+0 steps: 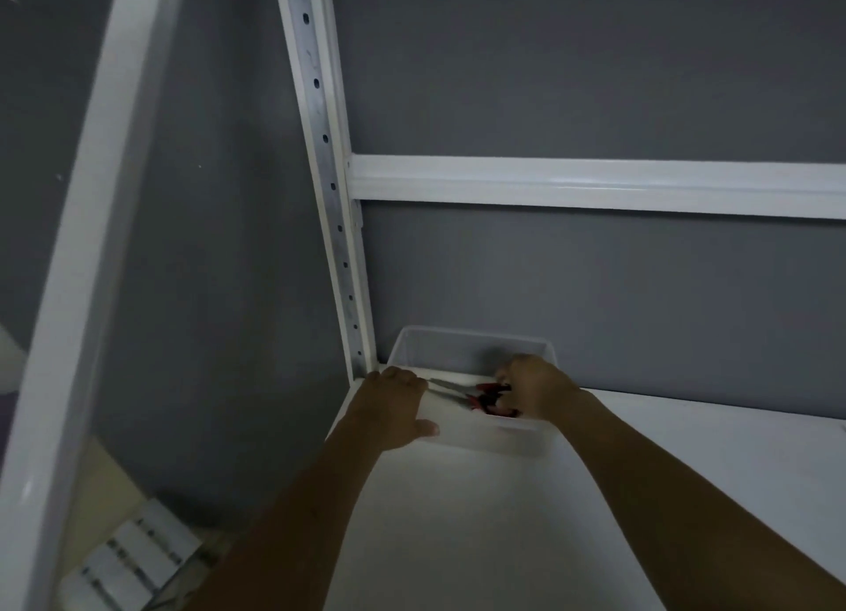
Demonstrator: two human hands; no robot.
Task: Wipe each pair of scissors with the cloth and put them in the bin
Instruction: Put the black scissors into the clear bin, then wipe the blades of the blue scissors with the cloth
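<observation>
progress: at least one pair of scissors is inside the bin. the count is uncertain because the red handles overlap and blur. the cloth is not in view, so wiping cannot be verified, and no further pairs are visible.

left hand: fingers curled over the bin's left rim, thumb spread along the near wall, steadying it.

right hand: fingers bent down and closed on the red handles, apparently gripping. release is judged still to come.

the blades run from the right fingertips toward the left fingers.

materials: bin of translucent white plastic, thin-walled, with rounded corners. blades bare grey metal, slim and tapered. handles glossy red loops. shelf beneath both wrists smooth matte white.
</observation>
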